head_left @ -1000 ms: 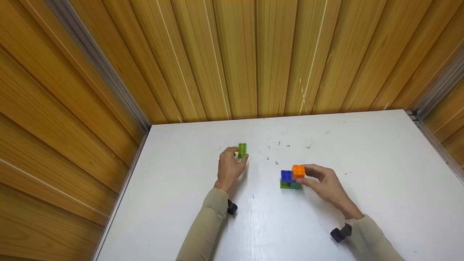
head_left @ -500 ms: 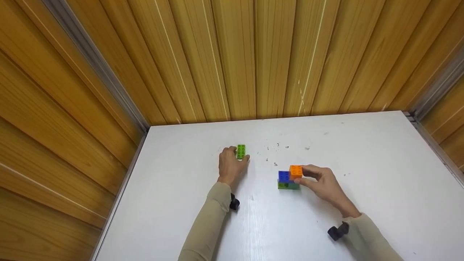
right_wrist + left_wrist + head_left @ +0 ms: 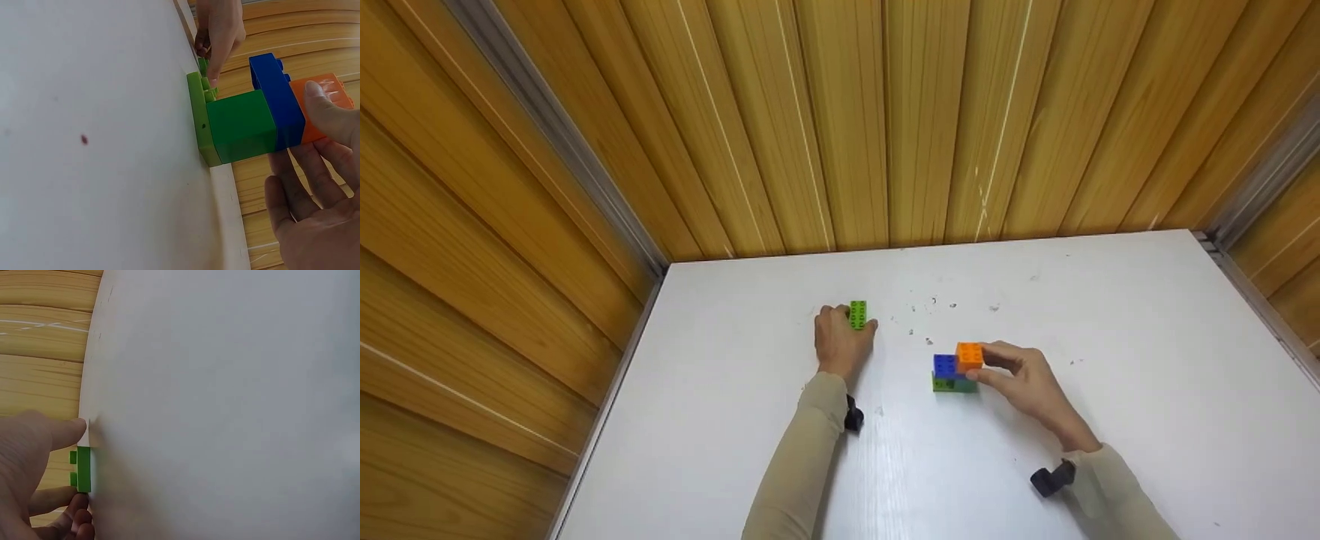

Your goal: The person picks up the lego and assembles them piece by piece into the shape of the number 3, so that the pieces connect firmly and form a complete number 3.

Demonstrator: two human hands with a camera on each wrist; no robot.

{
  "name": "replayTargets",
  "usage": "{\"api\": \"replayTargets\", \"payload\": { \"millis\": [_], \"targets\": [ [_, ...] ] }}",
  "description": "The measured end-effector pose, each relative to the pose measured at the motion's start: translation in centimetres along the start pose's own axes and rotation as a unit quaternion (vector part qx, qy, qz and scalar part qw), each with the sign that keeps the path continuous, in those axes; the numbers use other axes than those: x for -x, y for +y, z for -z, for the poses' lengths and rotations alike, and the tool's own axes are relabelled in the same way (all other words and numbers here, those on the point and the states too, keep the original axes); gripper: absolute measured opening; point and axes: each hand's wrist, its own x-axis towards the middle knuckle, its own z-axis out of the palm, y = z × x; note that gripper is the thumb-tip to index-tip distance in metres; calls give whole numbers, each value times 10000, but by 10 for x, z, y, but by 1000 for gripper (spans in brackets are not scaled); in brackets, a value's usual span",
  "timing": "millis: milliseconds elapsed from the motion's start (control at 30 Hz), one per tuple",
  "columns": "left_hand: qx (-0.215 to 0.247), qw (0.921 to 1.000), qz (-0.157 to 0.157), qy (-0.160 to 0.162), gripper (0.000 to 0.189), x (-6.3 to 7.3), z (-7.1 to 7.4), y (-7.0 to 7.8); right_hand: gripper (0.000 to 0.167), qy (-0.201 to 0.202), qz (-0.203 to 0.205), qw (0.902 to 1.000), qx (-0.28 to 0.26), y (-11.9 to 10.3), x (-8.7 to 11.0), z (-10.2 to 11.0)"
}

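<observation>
The left hand (image 3: 844, 343) has its grip parted around a loose green brick (image 3: 858, 315) on the white counter (image 3: 915, 472). Rightward, stacked upward: lime brick (image 3: 199, 109), dark-green block (image 3: 242, 126), blue brick (image 3: 277, 101), orange block (image 3: 970, 355), the last pinched in the right hand's (image 3: 1026, 381) grip.

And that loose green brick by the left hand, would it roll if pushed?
The green brick would probably slide, not roll, given its boxy shape. Its crisp edges suggest stiff plastic. Lying low and flat, it seems unlikely to tip.
</observation>
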Motion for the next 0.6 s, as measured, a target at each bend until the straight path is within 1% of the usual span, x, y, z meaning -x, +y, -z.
{"api": "replayTargets", "payload": {
  "millis": [100, 200, 333, 400, 600],
  "targets": [
    [-7, 10000, -15, 93, 56, -1, -1, 0, 43, -7, -13, 10000, -4, -2, 0, -1],
    [-11, 9997, -135, 179, 48, -1, -1, -1, 43, -16, 33, 10000, -21, -2, 0, -1],
    [-33, 9995, -264, 187, 41, -1, -1, -1, 42, -5, -2, 10000, 40, -1, 0, -1],
    [-26, 9996, -234, 182, 42, -2, -1, -1, 42, -9, -42, 10000, 40, -1, 0, -1],
    [65, 9998, -93, 166, 47, -5, -3, -2, 43, -20, 10, 10000, 77, -1, 0, -2]
  ]
}}
